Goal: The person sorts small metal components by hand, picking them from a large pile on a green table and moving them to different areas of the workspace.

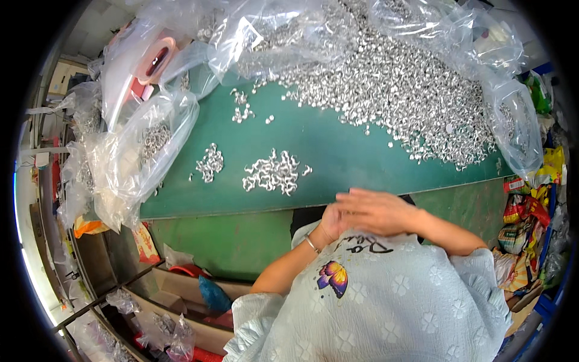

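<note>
Both hands are meeting just below the near edge of the green table (338, 151), close against the person's chest. The right hand (377, 211) is lying flat with fingers stretched out leftward, covering the left hand (330, 222), which is showing only at its heel and wrist, a thin bracelet (311, 244) circling it. Whether either hand is closing on anything, I cannot tell; the fingers of the right are lying open and together, nothing visible between them. Nearest to the hands, a small cluster of silver metal pieces (272, 172) is sitting on the table just beyond the edge, with a smaller cluster (210, 163) lying to its left, apart from it. A far larger heap of the same pieces (392, 78) is spreading across the back and right of the table, spilling out of clear plastic sheeting (512, 120). A clear bag (129, 163) holding more pieces is slumping at the left table edge.
</note>
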{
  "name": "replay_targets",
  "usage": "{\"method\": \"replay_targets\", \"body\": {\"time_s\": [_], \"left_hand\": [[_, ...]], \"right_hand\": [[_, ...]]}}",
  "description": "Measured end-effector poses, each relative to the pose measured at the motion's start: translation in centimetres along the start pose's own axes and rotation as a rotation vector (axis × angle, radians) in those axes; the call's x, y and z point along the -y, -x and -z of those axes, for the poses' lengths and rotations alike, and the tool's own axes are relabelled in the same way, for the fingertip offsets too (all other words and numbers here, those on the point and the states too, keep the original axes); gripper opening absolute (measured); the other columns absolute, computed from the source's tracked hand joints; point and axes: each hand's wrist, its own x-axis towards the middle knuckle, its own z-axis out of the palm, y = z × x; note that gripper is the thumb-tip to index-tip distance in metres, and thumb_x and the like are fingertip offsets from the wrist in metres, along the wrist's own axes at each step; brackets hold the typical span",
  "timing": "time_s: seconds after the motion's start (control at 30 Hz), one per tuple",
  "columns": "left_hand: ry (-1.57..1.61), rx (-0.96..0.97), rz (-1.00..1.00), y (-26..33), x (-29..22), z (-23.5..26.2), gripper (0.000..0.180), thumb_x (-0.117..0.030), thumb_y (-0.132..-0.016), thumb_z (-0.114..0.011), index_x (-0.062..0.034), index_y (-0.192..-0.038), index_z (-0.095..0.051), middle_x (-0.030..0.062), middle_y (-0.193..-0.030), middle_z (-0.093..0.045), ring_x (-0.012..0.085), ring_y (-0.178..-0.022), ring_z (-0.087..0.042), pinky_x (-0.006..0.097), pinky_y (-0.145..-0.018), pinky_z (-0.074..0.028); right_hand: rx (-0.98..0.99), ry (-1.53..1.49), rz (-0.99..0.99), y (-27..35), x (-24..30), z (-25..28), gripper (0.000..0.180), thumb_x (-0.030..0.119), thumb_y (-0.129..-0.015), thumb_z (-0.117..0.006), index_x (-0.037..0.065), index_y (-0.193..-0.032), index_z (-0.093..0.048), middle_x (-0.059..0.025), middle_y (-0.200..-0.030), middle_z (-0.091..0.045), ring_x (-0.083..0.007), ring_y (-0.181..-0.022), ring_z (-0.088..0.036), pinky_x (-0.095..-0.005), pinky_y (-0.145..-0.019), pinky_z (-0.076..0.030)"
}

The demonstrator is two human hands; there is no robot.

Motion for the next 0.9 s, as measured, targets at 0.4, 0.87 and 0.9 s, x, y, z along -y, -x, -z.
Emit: {"method": "replay_targets", "body": {"time_s": [0.4, 0.87, 0.9], "left_hand": [[-0.969, -0.323, -0.04, 1.2, -1.9, -8.2, 0.023, -0.017, -0.097, -0.052, 0.0005, -0.11, -0.061, 0.0081, -0.098, -0.065, 0.016, -0.089, -0.064, 0.027, -0.08, -0.053], [-0.014, -0.541, -0.035, 5.8, -6.6, -13.3, 0.023, -0.022, -0.092, -0.063, -0.0061, -0.077, -0.056, 0.0082, -0.078, -0.054, 0.0151, -0.067, -0.051, 0.025, -0.057, -0.043], [-0.008, -0.542, -0.06, 4.8, -7.0, -14.2, 0.024, -0.023, -0.092, -0.064, -0.0056, -0.076, -0.057, 0.01, -0.078, -0.056, 0.0168, -0.069, -0.052, 0.026, -0.06, -0.045]], "right_hand": [[-0.529, -0.11, 0.03, -0.3, 0.9, 1.8, 0.004, 0.001, -0.084, -0.063, -0.002, -0.085, -0.067, -0.011, -0.085, -0.066, -0.0266, -0.079, -0.062, -0.0387, -0.074, -0.047], [-0.969, -0.107, -0.413, 1.8, -1.7, 5.2, 0.01, -0.001, -0.088, -0.059, -0.005, -0.083, -0.067, -0.0124, -0.081, -0.067, -0.0229, -0.074, -0.062, -0.0325, -0.07, -0.048], [-0.98, -0.098, -0.42, 1.8, -1.9, 5.2, 0.009, -0.001, -0.087, -0.06, -0.005, -0.083, -0.067, -0.0123, -0.081, -0.067, -0.0229, -0.074, -0.062, -0.0326, -0.07, -0.048]]}}
